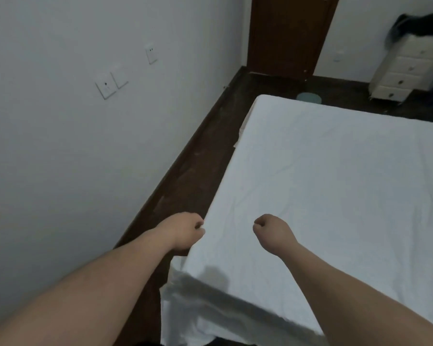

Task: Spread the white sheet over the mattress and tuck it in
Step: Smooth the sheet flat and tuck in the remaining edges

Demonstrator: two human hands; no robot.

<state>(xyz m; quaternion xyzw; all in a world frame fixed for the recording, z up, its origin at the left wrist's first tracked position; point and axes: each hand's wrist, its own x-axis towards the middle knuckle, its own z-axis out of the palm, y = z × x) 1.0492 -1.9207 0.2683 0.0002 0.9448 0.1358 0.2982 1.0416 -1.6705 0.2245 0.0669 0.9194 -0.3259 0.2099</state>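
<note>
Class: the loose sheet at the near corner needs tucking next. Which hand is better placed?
Left. The left hand sits at the sheet edge just above the hanging corner; the right hand is over the bed's top.

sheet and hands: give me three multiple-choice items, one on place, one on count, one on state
1. Where is the left hand?
A. at the sheet's left edge
B. on the drawers
C. on the wall

2. How many knobs show on the drawers?
A. one
B. four
C. seven

3. How does the sheet lie at the near corner?
A. tucked tight
B. hanging loose
C. rolled up on top

Answers:
1 A, the closed left hand meets the sheet's edge beside the dark floor.
2 B, one knob shows on each of the four drawer fronts.
3 B, loose cloth droops below the mattress corner, while the right hand is fisted over the top.
</note>
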